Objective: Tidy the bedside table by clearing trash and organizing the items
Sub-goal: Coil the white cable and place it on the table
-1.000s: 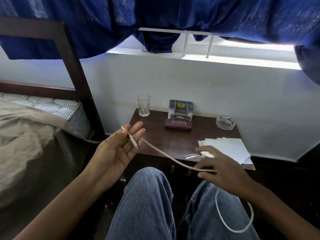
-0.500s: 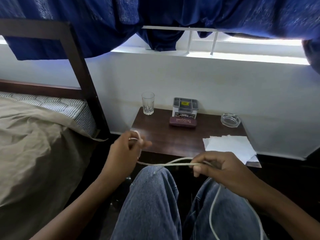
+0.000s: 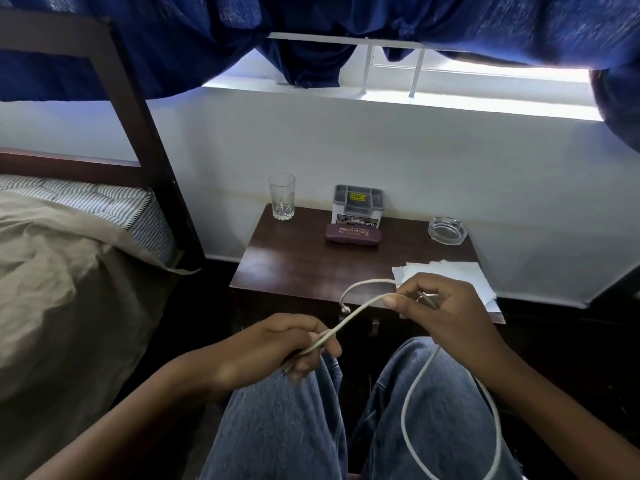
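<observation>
A white cable point(image 3: 356, 315) stretches between both hands above my knees, in front of the dark wooden bedside table point(image 3: 298, 265). My left hand point(image 3: 277, 344) grips one stretch of it over my left knee. My right hand point(image 3: 440, 310) pinches the cable higher up at the table's front edge; a short looped end curls out to its left, and a long loop hangs down over my right leg. On the table stand a drinking glass point(image 3: 282, 196), a grey box point(image 3: 358, 206), a maroon glasses case point(image 3: 353, 233), a glass ashtray point(image 3: 447, 230) and white paper tissues point(image 3: 450, 275).
A bed with a beige sheet point(image 3: 62, 289) and a dark headboard post point(image 3: 138, 126) stands on the left. Blue curtains point(image 3: 207, 36) hang over the window above the white wall. My legs in jeans point(image 3: 284, 427) fill the lower middle.
My left hand has closed on the cable and dropped toward my left knee. My right hand rose to the table's front edge, folding the cable into a loop.
</observation>
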Demonstrator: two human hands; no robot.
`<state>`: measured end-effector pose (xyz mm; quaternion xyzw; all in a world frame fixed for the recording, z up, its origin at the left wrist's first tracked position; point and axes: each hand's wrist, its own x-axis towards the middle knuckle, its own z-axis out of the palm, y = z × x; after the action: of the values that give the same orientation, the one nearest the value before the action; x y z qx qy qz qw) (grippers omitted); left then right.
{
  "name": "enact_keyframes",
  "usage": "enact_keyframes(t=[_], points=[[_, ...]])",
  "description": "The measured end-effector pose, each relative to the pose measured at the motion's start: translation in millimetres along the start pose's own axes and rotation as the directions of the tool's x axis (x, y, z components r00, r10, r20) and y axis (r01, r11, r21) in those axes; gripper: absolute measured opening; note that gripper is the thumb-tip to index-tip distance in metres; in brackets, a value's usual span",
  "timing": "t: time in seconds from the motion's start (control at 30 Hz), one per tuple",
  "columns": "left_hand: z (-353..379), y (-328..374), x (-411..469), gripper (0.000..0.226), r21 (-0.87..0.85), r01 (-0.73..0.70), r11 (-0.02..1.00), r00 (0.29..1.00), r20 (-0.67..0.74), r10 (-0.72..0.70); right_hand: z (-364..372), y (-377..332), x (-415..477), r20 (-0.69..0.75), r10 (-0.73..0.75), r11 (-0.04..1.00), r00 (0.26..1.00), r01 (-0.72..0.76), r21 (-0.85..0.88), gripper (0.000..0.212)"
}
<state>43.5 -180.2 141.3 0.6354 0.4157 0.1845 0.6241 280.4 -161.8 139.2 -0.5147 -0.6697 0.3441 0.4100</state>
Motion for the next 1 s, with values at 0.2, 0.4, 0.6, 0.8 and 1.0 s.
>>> enact_keyframes(t=[0.2, 0.4, 0.6, 0.8, 1.0], points=[[3, 10, -3, 0.034, -0.173, 0.014, 0.985, 0.999, -0.038, -0.021, 1, 6, -1, 0.034, -0.013, 0.990, 0.999, 0.018, -0.140, 0.008], [-2, 17, 0, 0.024, -0.726, 0.004, 0.687, 0.994, -0.074, -0.084, -1, 16, -3, 0.172, -0.136, 0.878, 0.976, 0.199, -0.435, 0.002], [-23, 10, -2, 0.014, -0.925, -0.258, 0.279, 0.956, -0.285, -0.062, -5, 14, -1, 0.338, -0.053, 0.852, 0.940, 0.219, -0.476, 0.014], [-27, 10, -5, 0.035, -0.896, -0.404, 0.183, 0.898, -0.426, -0.107, 5, 13, -10, 0.577, 0.124, 0.844, 0.808, 0.219, -0.489, 0.032], [-24, 11, -3, 0.033, -0.861, -0.414, 0.296, 0.884, -0.458, -0.096, 33, -4, -35, 0.712, 0.097, 0.871, 0.695, 0.287, -0.399, 0.038]])
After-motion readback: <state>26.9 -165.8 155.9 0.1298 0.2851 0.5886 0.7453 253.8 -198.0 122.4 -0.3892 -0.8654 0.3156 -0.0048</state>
